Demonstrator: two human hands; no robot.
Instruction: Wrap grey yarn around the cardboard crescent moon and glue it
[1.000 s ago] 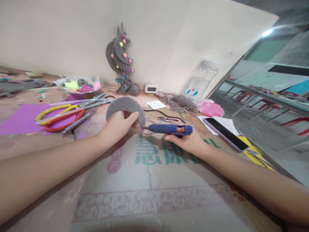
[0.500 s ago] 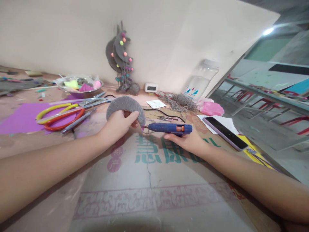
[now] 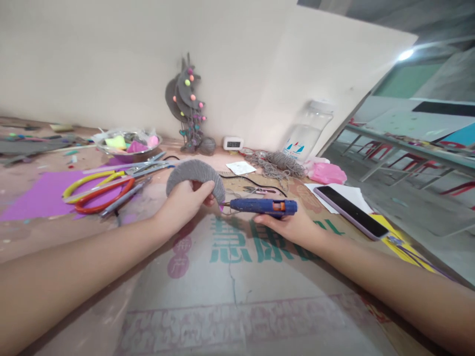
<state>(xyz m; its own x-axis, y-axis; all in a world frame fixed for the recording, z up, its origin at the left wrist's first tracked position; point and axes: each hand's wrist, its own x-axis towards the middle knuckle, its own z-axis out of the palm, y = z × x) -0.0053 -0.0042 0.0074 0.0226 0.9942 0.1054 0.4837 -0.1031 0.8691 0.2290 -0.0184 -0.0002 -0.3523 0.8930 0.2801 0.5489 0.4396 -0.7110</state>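
Pinched in my left hand (image 3: 191, 198) is a grey crescent wrapped in yarn (image 3: 195, 171), held above the cardboard (image 3: 178, 306). A small purple bit shows at its right tip. My right hand (image 3: 285, 222) is closed around a blue hot glue gun (image 3: 260, 206), whose nozzle points left and meets or nearly meets that purple tip. Some of my right fingers are hidden behind the glue gun. A thin strand of yarn hangs near the nozzle.
Scissors with yellow and red handles (image 3: 98, 190) lie left on purple sheet (image 3: 37, 193). Behind are a bowl (image 3: 128, 153), a decorated grey hanging (image 3: 187, 104), a timer (image 3: 233, 143), loose yarn (image 3: 280, 163) and a bottle (image 3: 308, 131). A phone (image 3: 351, 212) lies right.
The camera view has tilted slightly, so the scene sits a little lower in the picture. Both hands keep their grip, and the nozzle stays at the crescent's right tip.
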